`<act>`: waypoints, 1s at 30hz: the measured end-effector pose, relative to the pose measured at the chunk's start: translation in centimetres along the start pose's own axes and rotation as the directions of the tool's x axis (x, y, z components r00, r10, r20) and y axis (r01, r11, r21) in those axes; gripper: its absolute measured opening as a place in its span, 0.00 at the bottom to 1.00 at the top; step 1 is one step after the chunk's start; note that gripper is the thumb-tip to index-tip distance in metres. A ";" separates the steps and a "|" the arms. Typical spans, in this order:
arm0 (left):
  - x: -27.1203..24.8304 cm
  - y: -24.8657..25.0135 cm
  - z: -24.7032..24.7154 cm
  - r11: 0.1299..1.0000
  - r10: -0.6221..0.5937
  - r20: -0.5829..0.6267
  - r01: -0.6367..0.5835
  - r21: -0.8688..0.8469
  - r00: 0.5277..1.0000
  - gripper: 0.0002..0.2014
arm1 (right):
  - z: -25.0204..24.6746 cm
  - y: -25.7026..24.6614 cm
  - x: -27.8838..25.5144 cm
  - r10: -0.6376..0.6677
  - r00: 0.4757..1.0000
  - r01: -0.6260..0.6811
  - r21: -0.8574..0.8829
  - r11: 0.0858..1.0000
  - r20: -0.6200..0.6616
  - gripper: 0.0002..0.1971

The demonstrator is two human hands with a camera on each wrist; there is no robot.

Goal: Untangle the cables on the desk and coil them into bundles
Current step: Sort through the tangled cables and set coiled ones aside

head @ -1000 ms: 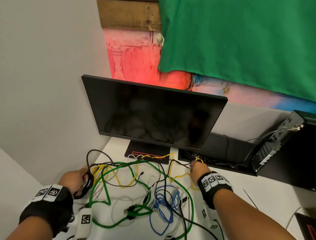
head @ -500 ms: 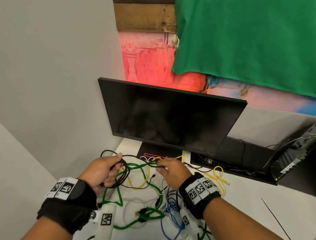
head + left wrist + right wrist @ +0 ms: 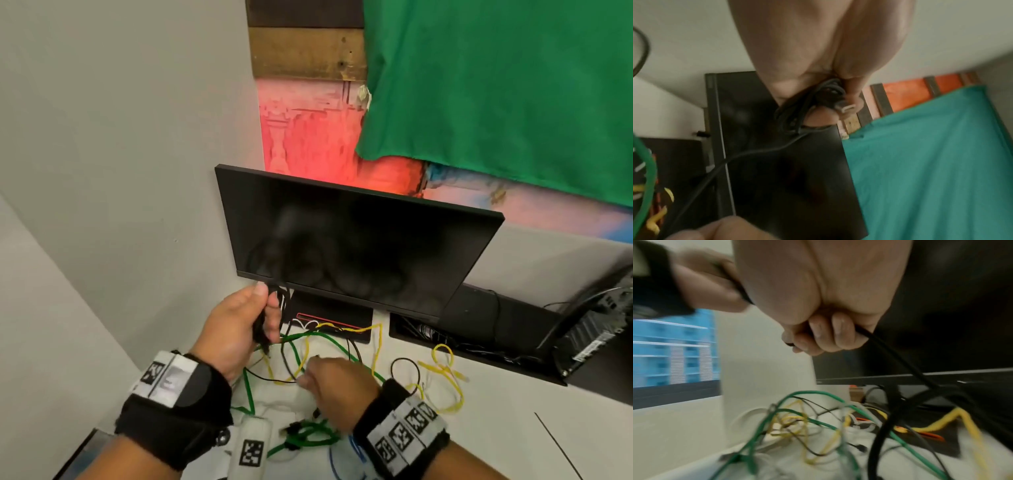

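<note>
Head view showed the left hand (image 3: 236, 329) gripping a coiled black cable (image 3: 807, 104) upright before the monitor (image 3: 359, 246); its free strand ran down rightward into the right hand (image 3: 339, 387), fingers curled around it. Green cable (image 3: 308, 438) and yellow cable (image 3: 445, 370) sprawled across the white desk (image 3: 513, 428). Only the left wrist view revealed the plug (image 3: 846, 108).

honestly no readable text anywhere, just black-and-white square marker tags on the wrist bands (image 3: 404, 434), no letters or numbers.
</note>
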State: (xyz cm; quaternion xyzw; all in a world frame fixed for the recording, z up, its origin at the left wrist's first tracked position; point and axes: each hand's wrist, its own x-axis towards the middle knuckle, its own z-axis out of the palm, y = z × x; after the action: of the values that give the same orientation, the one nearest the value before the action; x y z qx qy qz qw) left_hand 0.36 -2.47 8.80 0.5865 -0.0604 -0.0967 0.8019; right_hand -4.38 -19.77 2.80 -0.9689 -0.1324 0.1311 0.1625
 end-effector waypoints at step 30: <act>0.2 4.9 -0.7 0.929 -0.027 0.063 0.048 -0.366 0.998 0.17 | 5.0 6.7 -2.0 0.233 0.967 -0.124 0.607 0.785 -0.104 0.14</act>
State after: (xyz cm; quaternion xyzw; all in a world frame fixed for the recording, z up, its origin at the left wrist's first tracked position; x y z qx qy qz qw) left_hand 1.10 -0.40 13.28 0.4243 -0.0530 -0.1381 0.8933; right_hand -6.32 -25.06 -3.62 -0.8844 0.0227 0.0963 0.4562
